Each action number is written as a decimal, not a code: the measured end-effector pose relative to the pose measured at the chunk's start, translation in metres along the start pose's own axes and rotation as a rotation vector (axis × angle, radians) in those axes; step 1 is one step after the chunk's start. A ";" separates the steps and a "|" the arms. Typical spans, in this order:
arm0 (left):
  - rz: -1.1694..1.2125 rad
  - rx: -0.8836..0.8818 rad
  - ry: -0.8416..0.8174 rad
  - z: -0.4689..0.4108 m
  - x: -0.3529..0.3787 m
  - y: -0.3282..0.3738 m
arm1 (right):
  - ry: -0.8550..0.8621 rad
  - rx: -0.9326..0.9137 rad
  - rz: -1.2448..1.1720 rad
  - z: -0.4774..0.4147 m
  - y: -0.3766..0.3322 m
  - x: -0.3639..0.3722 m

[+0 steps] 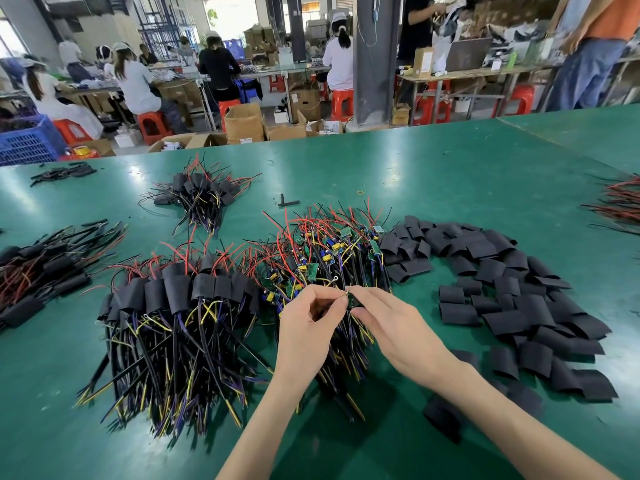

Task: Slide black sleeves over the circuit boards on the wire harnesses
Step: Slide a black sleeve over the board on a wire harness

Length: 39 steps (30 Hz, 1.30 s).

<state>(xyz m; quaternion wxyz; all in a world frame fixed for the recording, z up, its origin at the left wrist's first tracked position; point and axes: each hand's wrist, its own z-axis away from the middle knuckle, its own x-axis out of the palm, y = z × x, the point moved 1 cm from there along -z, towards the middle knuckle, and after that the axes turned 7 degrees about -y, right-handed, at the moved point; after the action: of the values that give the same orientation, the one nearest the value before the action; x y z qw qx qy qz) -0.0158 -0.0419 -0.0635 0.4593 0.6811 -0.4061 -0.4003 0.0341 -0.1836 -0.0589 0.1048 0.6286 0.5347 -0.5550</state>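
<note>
The left hand [311,320] and right hand [391,327] met fingertip to fingertip, pinching a small green circuit board [352,301] with something black against it, just above the tangled bare harnesses [332,251]. Matte, flattened black sleeves [502,289] lay strewn to the right on the glossy green bench [450,168]. Sleeved harnesses [180,292] trailing thin red, yellow and purple wires were heaped to the left. The labels on the cardboard boxes [244,124] were too blurred to read.

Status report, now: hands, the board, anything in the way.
Left hand and right hand both pinch one circuit board, over the unsleeved harness pile. Sleeve on it or not: cannot tell. Loose black sleeves lie right, nothing blocking.
</note>
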 end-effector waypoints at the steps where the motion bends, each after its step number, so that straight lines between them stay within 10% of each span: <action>1: 0.008 0.002 0.006 0.000 0.000 0.000 | 0.021 -0.006 -0.008 0.000 -0.001 -0.001; 16: 0.119 -0.030 0.041 0.002 0.002 0.004 | 0.283 0.175 -0.928 0.001 0.007 0.010; 39: 0.108 -0.007 0.057 0.002 0.002 0.005 | 0.285 0.191 -1.061 -0.002 0.008 0.008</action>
<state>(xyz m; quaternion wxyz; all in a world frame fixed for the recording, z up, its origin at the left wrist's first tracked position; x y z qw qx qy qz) -0.0177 -0.0459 -0.0597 0.4941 0.6678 -0.4273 -0.3568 0.0395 -0.1807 -0.0686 -0.3195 0.3489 0.7341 -0.4872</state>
